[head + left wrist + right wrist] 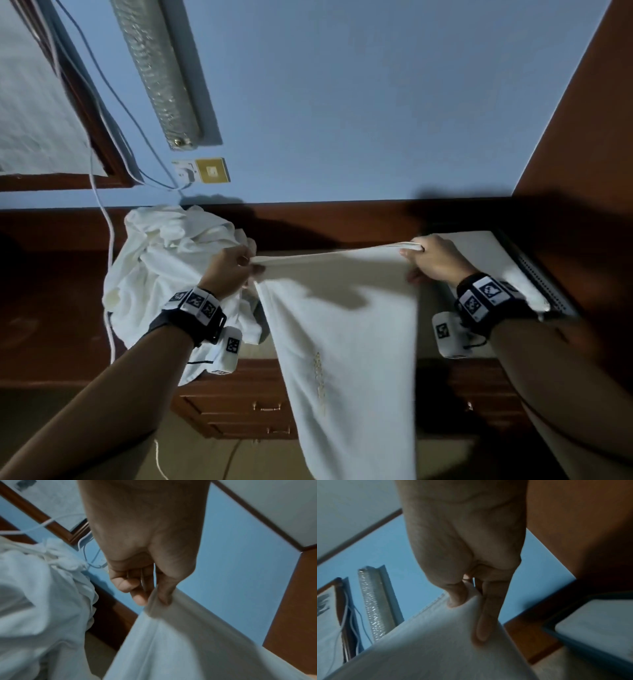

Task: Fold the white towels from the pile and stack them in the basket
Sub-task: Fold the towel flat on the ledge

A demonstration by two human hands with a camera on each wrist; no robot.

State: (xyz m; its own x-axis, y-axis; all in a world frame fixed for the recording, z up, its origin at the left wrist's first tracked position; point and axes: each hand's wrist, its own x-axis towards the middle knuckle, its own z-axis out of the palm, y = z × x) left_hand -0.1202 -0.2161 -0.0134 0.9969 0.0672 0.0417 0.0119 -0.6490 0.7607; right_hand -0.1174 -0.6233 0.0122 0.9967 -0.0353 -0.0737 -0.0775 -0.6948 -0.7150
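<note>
We face a blue wall above a dark wooden worktop, a wall socket with white cables, in dim light.

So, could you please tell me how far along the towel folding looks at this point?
Done: folded white cloth already lies in the basket on the right. In hand: the left hand and right hand pinch the top corners of one towel, stretched taut and hanging unfolded. Left: the crumpled pile on the left.
</note>
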